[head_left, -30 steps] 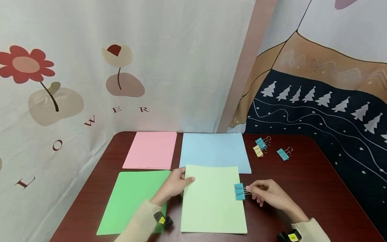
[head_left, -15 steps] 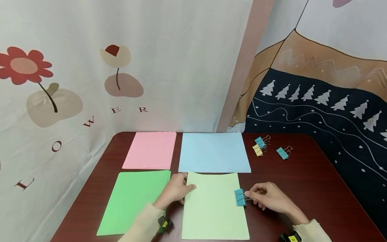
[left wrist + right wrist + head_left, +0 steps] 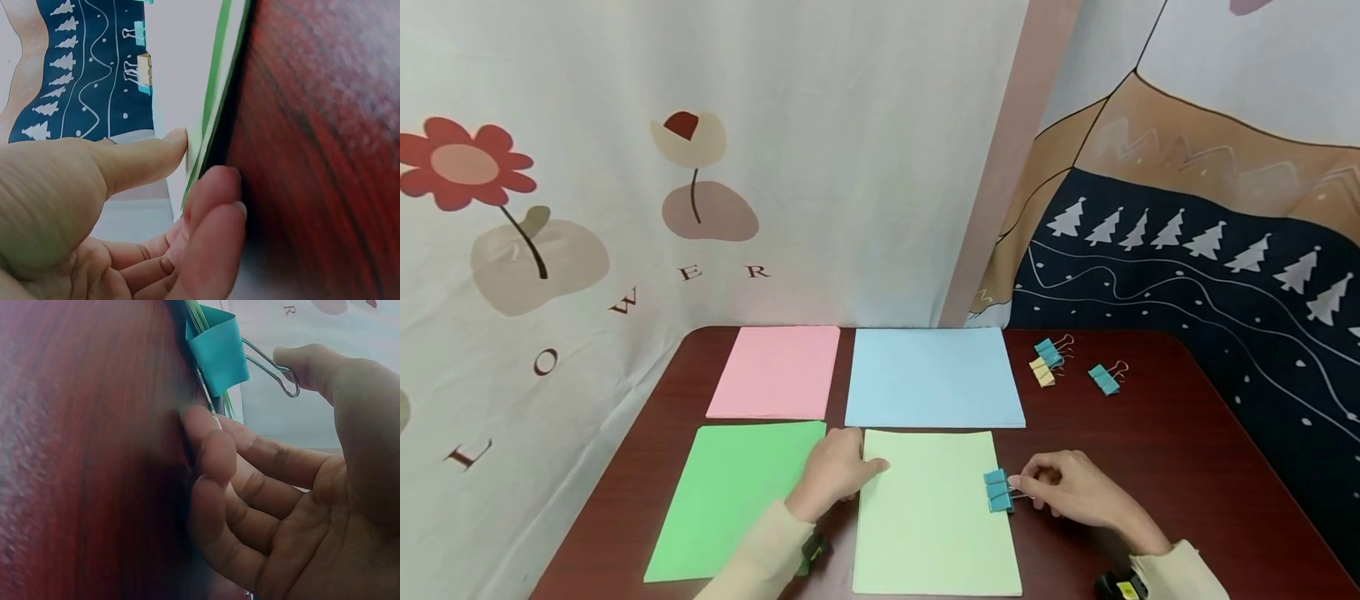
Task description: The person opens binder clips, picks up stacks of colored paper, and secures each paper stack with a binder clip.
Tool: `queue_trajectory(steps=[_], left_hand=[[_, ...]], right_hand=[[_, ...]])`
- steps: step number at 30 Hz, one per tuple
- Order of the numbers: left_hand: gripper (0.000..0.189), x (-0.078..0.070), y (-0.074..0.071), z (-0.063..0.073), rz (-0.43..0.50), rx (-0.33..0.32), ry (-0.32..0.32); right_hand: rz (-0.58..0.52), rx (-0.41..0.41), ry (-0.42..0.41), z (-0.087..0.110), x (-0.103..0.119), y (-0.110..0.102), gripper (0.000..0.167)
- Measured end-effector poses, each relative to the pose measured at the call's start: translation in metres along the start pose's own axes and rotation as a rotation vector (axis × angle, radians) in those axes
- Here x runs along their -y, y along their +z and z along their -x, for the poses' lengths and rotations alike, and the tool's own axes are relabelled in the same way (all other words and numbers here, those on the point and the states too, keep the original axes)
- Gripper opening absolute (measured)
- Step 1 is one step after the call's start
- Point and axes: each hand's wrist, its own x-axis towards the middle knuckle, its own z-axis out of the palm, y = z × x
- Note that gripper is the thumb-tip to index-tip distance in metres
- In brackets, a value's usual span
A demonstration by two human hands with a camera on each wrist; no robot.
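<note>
A stack of pale green paper (image 3: 936,525) lies upright on the table in front of me. My left hand (image 3: 835,471) pinches its left edge, thumb (image 3: 153,156) on top and fingers (image 3: 212,219) curled under the sheets. On the right edge sits a teal binder clip (image 3: 997,490), its body around the sheets. My right hand (image 3: 1075,492) holds that clip by its wire handles (image 3: 275,372); the thumb is at the upper loop and the fingertips are by the lower one. In the left wrist view, greener layers show at the stack's edge.
Bright green paper (image 3: 722,500) lies at the left, partly under my left arm. Pink paper (image 3: 775,371) and blue paper (image 3: 932,375) lie behind. At the back right are a teal clip (image 3: 1049,352) touching a yellow clip (image 3: 1042,372), and another teal clip (image 3: 1105,379) apart.
The pale green stack has come down and nearer, lower in the head view, with both hands and the clip moving along. During the last half second almost nothing has shifted.
</note>
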Motion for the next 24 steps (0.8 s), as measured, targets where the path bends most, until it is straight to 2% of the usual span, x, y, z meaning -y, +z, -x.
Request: queue_trajectory(steps=[6, 14, 19, 24], left_hand=[[0.064, 0.003, -0.004, 0.0, -0.016, -0.031, -0.002], [0.037, 0.008, -0.015, -0.004, -0.011, -0.076, -0.021], [0.032, 0.011, -0.024, -0.011, 0.016, -0.111, -0.023], [0.04, 0.011, -0.033, -0.021, 0.027, -0.156, -0.014]], right_hand=[[0.007, 0.038, -0.006, -0.001, 0.002, -0.003, 0.033], [0.014, 0.066, -0.023, -0.001, 0.003, -0.008, 0.032], [0.036, 0.014, -0.045, 0.0, 0.006, -0.016, 0.03], [0.115, -0.104, -0.057, -0.002, 0.004, -0.025, 0.027]])
